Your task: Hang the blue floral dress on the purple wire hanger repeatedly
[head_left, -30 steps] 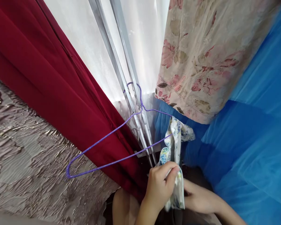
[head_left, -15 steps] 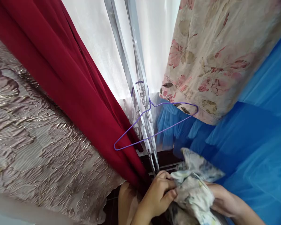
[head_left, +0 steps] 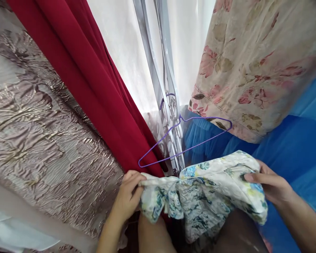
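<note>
A white garment with a blue, green and yellow floral print (head_left: 208, 182) is stretched between my two hands, above my legs. My left hand (head_left: 129, 193) pinches its left end near the top edge. On the other side, my right hand (head_left: 268, 181) grips the right end, with the thumb pressed on the front of the cloth. Just beyond the garment hangs a purple wire hanger (head_left: 185, 153), with no clothing on it, hooked on the metal rack stand (head_left: 154, 59). The garment's kind cannot be made out; its lower part hangs in folds.
A red cloth (head_left: 94, 105) and a shiny pinkish textured fabric (head_left: 42, 116) hang on the left. To the right are a beige floral fabric (head_left: 242, 70) and blue tulle (head_left: 305, 151). A white curtain (head_left: 121, 45) hangs at the back.
The garment was bunched between my hands and is now spread out wide. My left hand has moved left, my right hand right and upward. The view has shifted slightly.
</note>
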The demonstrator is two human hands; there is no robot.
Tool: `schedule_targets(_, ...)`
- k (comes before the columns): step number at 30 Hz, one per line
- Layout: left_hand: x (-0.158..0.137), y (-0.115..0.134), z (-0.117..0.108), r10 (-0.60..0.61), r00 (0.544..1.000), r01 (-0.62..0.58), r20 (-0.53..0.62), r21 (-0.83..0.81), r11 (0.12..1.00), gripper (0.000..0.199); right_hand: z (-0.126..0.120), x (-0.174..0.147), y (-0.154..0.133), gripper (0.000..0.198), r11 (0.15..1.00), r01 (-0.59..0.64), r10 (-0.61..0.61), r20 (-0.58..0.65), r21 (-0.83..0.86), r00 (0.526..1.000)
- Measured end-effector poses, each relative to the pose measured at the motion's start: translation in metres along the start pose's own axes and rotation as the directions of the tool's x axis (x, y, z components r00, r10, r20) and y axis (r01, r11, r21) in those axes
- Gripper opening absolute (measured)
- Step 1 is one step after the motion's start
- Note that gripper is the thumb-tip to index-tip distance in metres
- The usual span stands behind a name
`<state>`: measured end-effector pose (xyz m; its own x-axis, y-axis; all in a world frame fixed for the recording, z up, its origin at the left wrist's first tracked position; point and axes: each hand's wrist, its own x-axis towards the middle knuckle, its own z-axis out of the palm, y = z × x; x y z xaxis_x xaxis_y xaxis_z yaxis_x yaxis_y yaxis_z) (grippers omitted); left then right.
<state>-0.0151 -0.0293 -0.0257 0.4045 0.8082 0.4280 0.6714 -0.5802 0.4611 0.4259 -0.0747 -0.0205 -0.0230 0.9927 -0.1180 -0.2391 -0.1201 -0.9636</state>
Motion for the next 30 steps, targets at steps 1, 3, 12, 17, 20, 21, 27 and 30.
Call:
schedule_targets(1,0.006,-0.003,-0.008,0.017,0.999,-0.014,-0.029,0.092,0.996,0.017,0.003,0.0,-0.001,0.036,0.999,0.012,-0.012,0.023,-0.03,1.0)
schedule_targets(3,0.02,-0.008,-0.018,0.062,0.994,-0.039,-0.091,0.234,0.972,0.019,0.008,-0.001,0.0,0.036,0.996,0.046,-0.041,0.07,-0.071,0.997)
schedule_targets(12,0.069,-0.006,-0.025,-0.01,0.979,0.047,-0.206,0.178,0.983,0.025,0.015,0.025,-0.008,0.033,0.889,0.326,-0.294,0.144,-0.323,0.945)
schedule_targets(17,0.061,-0.024,-0.014,-0.009,0.987,0.046,-0.159,0.227,0.973,0.024,0.031,0.068,-0.013,0.025,0.666,0.556,-0.511,0.238,-0.497,0.826)
schedule_targets(20,0.05,-0.033,-0.014,-0.03,0.975,0.074,-0.222,0.193,0.978,0.025,0.037,0.085,-0.006,0.021,0.588,0.585,-0.513,0.302,-0.558,0.804)
schedule_targets(21,0.047,-0.034,-0.016,-0.035,0.967,0.081,-0.254,0.173,0.982,0.025,0.038,0.088,-0.004,0.017,0.553,0.607,-0.529,0.322,-0.571,0.785)
schedule_targets(27,0.046,-0.015,-0.025,-0.107,0.904,0.12,-0.414,0.004,0.993,0.021,0.039,0.083,-0.001,0.005,0.414,0.661,-0.574,0.384,-0.626,0.723)
schedule_targets(30,0.046,-0.003,-0.026,-0.152,0.889,0.096,-0.431,-0.149,0.984,0.017,0.039,0.077,-0.002,0.01,0.404,0.661,-0.56,0.4,-0.632,0.725)
